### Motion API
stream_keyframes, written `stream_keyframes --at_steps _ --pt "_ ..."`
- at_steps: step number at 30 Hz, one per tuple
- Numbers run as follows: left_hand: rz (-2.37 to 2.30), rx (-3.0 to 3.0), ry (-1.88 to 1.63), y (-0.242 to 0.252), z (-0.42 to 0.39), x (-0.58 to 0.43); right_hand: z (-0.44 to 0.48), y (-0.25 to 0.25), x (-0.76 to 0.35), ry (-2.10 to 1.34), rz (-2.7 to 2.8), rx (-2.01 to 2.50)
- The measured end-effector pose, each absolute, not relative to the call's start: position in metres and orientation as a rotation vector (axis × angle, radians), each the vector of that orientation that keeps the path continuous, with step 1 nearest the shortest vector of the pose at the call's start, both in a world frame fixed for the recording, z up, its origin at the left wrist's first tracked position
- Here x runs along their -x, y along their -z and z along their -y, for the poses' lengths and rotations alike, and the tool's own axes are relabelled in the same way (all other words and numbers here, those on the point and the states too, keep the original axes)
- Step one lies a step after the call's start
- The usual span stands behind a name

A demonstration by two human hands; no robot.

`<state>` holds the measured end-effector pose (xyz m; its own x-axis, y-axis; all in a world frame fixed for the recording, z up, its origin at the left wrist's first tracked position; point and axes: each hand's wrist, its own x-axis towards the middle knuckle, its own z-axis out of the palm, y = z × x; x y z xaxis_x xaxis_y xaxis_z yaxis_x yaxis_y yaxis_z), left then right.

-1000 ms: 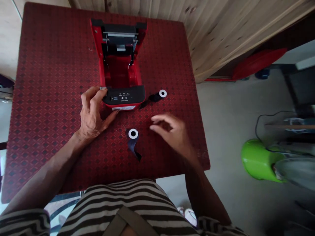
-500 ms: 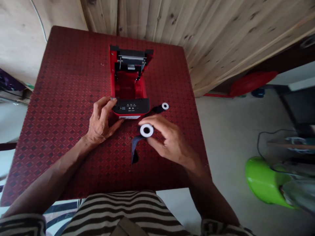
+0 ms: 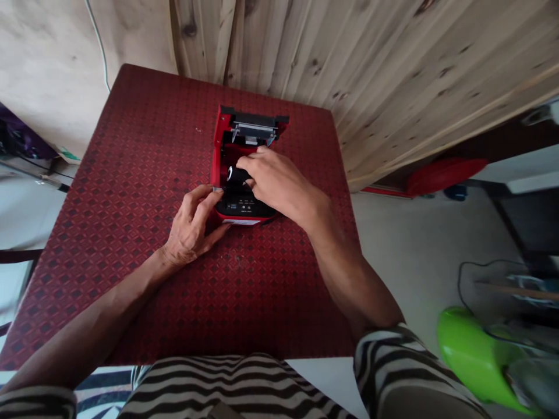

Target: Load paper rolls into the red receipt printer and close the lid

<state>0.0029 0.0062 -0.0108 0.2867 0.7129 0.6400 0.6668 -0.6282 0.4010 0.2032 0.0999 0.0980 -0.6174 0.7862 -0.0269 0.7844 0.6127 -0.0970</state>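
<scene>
Your right grip (image 3: 283, 183) now holds the black roll (image 3: 238, 176) at the open bay (image 3: 231, 152) of the red printer (image 3: 251, 206), no longer in front, so work centres there while your left grip (image 3: 191, 227) clasps its near-left corner.

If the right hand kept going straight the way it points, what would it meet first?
Probably the left side wall of the open red machine: the right hand points left across the opening, dark roll leading. Depth is unclear; it might pass above.
</scene>
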Motion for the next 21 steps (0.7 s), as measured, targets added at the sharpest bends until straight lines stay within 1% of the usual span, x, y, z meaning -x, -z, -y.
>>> stream_keyframes --at_steps 6,14,21 --pt "-1.336 -2.470 -1.278 0.011 -0.006 -0.003 -0.111 -0.095 -0.195 -0.193 2.842 1.488" --pt "-1.344 -2.466 -1.284 0.008 -0.007 -0.004 -0.118 -0.096 -0.192 -0.334 2.867 1.484" --pt "-1.267 -2.354 -1.327 0.004 -0.007 0.003 -0.087 -0.108 -0.222 -0.484 2.707 1.139"
